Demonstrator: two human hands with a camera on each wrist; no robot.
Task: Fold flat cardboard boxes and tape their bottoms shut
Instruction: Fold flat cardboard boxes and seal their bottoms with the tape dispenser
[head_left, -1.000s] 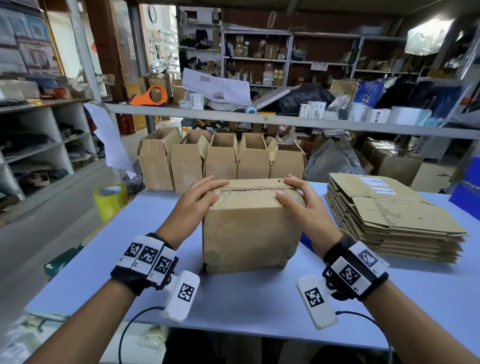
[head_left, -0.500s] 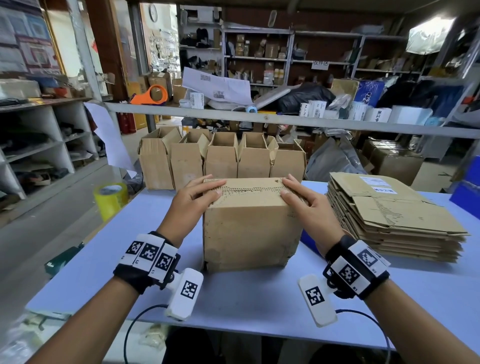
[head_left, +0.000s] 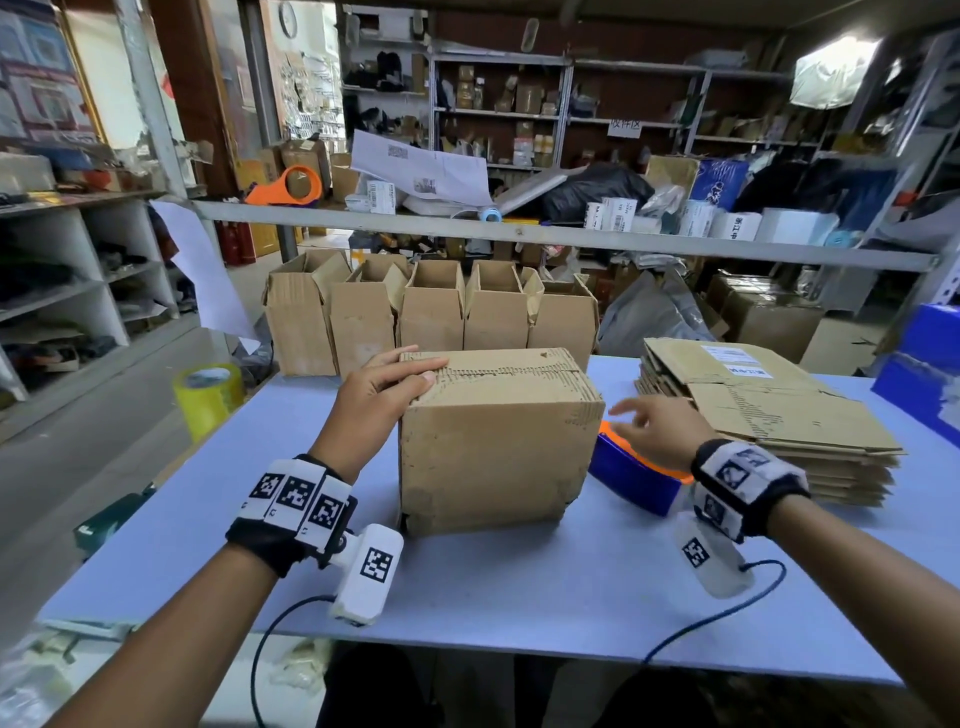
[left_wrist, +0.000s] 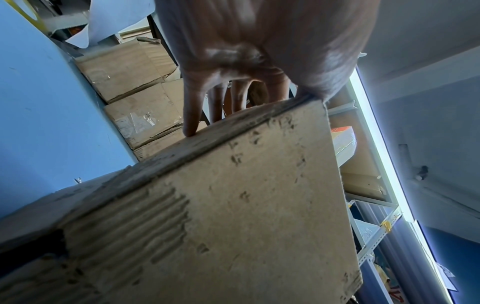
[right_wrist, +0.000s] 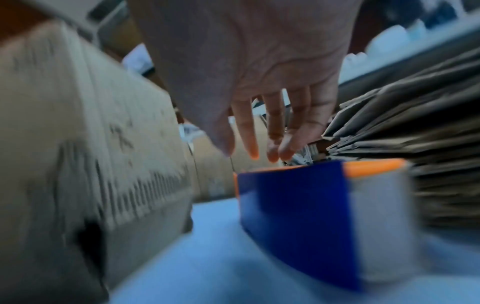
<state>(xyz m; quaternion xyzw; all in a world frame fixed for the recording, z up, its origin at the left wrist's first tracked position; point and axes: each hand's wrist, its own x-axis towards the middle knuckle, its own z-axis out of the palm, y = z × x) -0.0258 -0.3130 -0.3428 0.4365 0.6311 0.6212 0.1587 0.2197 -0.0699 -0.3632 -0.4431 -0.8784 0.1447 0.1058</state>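
A folded brown cardboard box (head_left: 498, 441) stands on the light blue table (head_left: 519, 587), its closed flaps facing up. My left hand (head_left: 387, 384) presses flat on the box's top left corner, fingers straight over the flap seam (left_wrist: 197, 115). My right hand (head_left: 652, 423) hovers to the right of the box, fingers loosely spread and holding nothing, just above a blue and orange tape dispenser (head_left: 631, 475) (right_wrist: 306, 207). A stack of flat cardboard boxes (head_left: 763, 410) lies further right.
Several folded open boxes (head_left: 431, 312) stand in a row behind the table's far edge. A yellow tape roll (head_left: 208, 397) sits off the table's left side. A metal shelf rail (head_left: 519, 234) crosses above, with an orange tape dispenser (head_left: 288, 186) on it.
My right hand has left the box top and dropped to the right, over the blue tape dispenser. My left hand stays pressed on the flaps.
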